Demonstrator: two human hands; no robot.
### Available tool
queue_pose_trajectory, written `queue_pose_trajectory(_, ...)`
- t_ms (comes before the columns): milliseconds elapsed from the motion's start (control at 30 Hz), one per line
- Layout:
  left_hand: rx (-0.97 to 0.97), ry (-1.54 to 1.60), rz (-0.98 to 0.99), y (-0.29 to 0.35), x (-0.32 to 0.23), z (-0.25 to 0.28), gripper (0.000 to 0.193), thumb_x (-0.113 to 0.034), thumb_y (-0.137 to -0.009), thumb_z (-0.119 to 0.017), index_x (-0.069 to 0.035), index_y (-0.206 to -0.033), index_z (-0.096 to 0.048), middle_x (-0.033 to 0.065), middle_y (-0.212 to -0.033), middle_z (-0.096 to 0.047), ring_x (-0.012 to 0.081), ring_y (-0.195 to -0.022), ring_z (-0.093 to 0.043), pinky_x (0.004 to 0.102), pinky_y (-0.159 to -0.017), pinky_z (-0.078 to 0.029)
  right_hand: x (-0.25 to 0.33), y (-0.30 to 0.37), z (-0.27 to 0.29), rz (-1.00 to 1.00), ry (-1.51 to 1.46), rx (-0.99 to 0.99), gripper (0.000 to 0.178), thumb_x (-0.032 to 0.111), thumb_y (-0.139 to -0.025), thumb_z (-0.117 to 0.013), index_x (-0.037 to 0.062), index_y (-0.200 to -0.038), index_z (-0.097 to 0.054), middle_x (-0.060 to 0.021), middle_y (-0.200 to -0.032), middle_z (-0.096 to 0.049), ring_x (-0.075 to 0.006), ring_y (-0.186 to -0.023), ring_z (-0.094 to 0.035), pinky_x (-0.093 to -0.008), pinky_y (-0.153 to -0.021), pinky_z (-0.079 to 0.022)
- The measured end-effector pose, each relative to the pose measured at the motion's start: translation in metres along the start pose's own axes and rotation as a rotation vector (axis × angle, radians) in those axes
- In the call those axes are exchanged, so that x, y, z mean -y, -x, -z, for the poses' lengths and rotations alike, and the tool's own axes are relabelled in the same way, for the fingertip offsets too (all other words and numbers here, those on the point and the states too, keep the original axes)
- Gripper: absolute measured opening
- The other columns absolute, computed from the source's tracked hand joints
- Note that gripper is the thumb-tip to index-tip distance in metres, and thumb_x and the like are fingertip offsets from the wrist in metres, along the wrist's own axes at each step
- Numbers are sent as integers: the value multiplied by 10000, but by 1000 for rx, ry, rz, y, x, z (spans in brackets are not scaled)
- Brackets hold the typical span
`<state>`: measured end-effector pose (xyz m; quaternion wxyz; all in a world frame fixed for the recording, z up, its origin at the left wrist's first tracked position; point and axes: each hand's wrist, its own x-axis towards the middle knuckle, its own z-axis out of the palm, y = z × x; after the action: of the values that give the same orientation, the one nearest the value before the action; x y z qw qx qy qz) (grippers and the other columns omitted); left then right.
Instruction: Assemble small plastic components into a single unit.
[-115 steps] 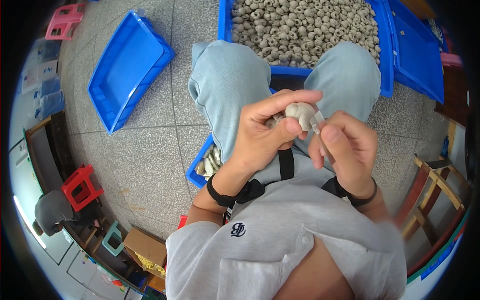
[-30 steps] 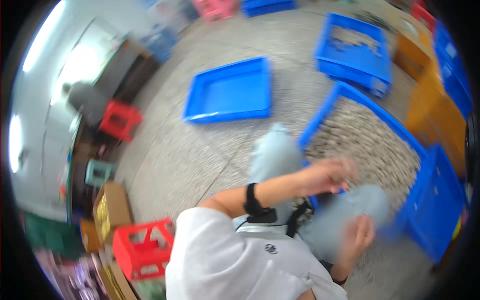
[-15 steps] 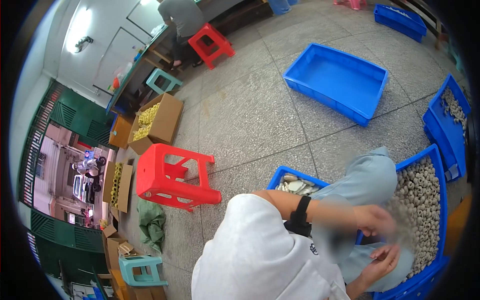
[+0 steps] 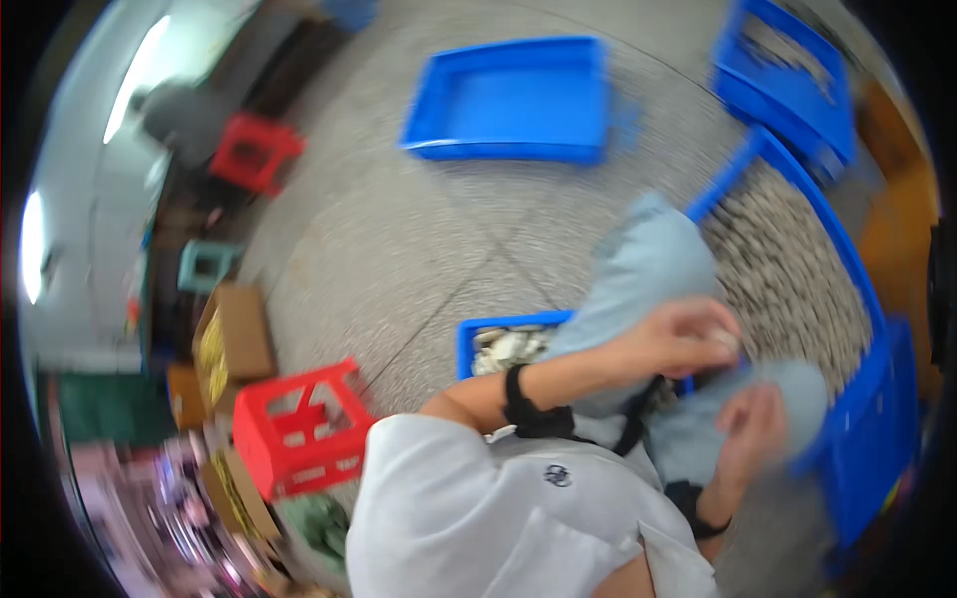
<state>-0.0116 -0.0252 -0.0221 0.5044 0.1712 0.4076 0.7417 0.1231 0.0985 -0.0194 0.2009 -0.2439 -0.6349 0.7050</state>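
Note:
My left hand [image 4: 683,344] is closed above my knees, thumb and fingers pinched round a small pale piece [image 4: 726,342] that is too blurred to name. Just below it is my right hand [image 4: 750,424], its fingers curled and smeared; whatever they hold, if anything, is hidden. Beyond both hands, a blue bin [image 4: 865,279] stands against my legs, filled with many small grey-white rounded pieces [image 4: 788,269]. Left of my knee, a smaller blue tray [image 4: 465,349] contains flat whitish pieces [image 4: 513,347].
A large blue tray [image 4: 508,149] lies on the floor ahead; another blue bin [image 4: 738,85] with some grey pieces is at the far right. To the left are red stools [image 4: 299,439], a cardboard box [image 4: 244,324] with yellow items and a green stool [image 4: 204,267]. A person [image 4: 184,120] sits far off.
My view has turned, shifting the whole scene. My left hand, blurred at the edge of the bin before, is now over my lap, pinching a small pale piece.

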Motion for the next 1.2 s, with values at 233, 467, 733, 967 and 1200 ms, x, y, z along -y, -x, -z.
queue_pose_trajectory(233,85,-192,-22,-13,7,-19,295,-89,-779,-620,-46,-1068,-575,34,-932,-575,86,-795,-520,203,-689,-414,33,8,3,-91,-147,49,183,117,-894,-431,-13,-775,-482,-31,-595,-468,-70,-518,-419,-198,-478,-341)
queue_pose_trajectory(467,122,-227,-61,-9,16,-22,290,-94,-777,-622,-12,-1052,-580,87,-946,-572,150,-866,-530,265,-760,-409,35,12,6,-38,-115,129,191,113,-887,-452,-5,-743,-495,-35,-604,-502,-61,-536,-424,-198,-490,-347)
queue_pose_trajectory(733,184,-221,-168,-9,15,-19,288,-54,-771,-617,9,-1048,-574,118,-959,-561,173,-850,-544,284,-731,-427,35,12,2,-14,-94,154,177,88,-876,-469,-15,-736,-500,-23,-601,-495,-63,-542,-432,-201,-495,-347)
queue_pose_trajectory(967,193,-148,-122,-9,12,-23,275,-26,-780,-597,32,-1047,-564,121,-978,-532,170,-795,-563,264,-676,-454,36,11,4,-13,-54,146,175,84,-869,-482,-19,-730,-509,-19,-601,-495,-63,-541,-446,-203,-493,-355)
queue_pose_trajectory(1200,207,-253,-200,-11,15,-21,268,-13,-782,-589,31,-1045,-565,120,-977,-530,166,-786,-567,258,-666,-456,37,11,5,-2,-27,150,171,81,-867,-487,-22,-735,-520,-21,-600,-502,-62,-538,-452,-200,-488,-355)
